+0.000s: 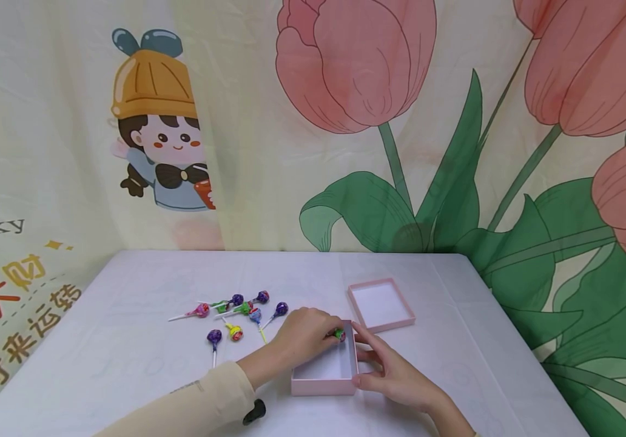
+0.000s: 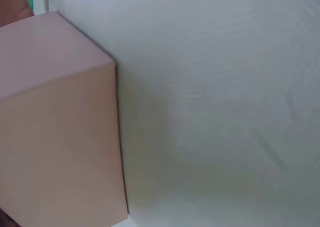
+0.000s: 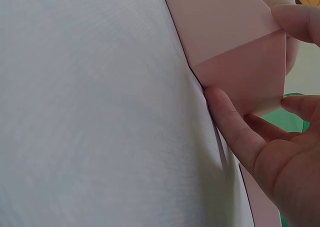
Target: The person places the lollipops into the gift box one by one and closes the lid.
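A pink open box with a white inside sits at the near middle of the table. Reaching over its left wall, my left hand holds a green-wrapped lollipop inside, near the far end; the fingers cover most of it. My right hand grips the box at its right side, thumb at the near corner and forefinger by the far one. In the right wrist view, its fingertips press the pink wall. The left wrist view shows mostly the box's outer wall.
Several wrapped lollipops lie left of the box, among them a pink one, a yellow one and a purple one. The pink box lid rests behind the box to the right. A printed curtain hangs behind the table.
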A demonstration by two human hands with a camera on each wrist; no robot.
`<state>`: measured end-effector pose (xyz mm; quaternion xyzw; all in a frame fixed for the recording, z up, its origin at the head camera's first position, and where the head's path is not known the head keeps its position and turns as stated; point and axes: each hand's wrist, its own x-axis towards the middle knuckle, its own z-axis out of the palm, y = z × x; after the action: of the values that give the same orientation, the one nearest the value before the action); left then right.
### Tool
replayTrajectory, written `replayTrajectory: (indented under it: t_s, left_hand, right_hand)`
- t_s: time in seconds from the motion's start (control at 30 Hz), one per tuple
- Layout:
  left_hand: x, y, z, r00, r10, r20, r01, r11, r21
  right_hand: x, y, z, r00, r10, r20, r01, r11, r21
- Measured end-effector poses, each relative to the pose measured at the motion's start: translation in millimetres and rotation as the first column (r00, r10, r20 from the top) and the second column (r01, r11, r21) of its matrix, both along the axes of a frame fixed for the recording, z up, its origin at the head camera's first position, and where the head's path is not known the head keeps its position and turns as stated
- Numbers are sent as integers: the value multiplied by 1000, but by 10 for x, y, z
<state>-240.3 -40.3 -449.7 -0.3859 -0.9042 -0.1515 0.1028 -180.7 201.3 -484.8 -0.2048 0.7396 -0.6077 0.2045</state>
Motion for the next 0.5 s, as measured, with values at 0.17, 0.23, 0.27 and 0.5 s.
replayTrajectory:
  t_s: [0.17,0.23,0.27,0.5]
  left_hand:
    - [9,15,-57,1000,14,-19,-14,1000,-17]
    - [13,22,-73,1000,19,-15,-19,1000,-18]
    - [14,25,-81,1000,22,-9,-22,1000,-17]
    - [10,54,-136,999,47,22,-47,999,-12]
  right_hand:
    - [6,-9,-4,1000,-6,11,5,1000,7]
    - [8,-11,-2,1000,-7,12,7,1000,11]
    - [9,-12,0,1000,-8,12,8,1000,13]
    - [21,-10,11,1000,-22,13,21,999,35]
